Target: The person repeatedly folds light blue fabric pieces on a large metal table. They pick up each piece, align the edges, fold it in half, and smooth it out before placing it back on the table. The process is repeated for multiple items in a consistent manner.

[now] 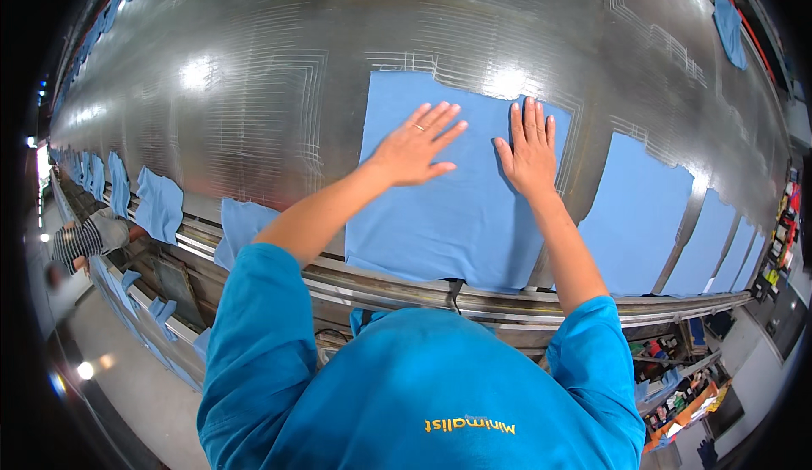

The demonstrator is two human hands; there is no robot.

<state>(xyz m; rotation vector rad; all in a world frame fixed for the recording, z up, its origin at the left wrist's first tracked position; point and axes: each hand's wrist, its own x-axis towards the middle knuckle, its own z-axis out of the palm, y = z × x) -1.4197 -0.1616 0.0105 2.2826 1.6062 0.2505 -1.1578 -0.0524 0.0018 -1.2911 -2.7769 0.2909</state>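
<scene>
A light blue cut fabric panel lies on the dark, shiny tabletop before me, its far edge close to white marked lines. My left hand is over the panel's left-middle part, fingers spread, with a ring on one finger. Near the panel's upper right corner, my right hand lies flat with fingers pointing away from me. Neither hand grips anything. Slight wrinkles run across the panel's near part, and its near edge reaches the table's metal rail.
More blue panels lie flat along the table to the right. Crumpled blue pieces hang over the near edge at left. Another person is at far left. A rack with colourful containers stands at lower right.
</scene>
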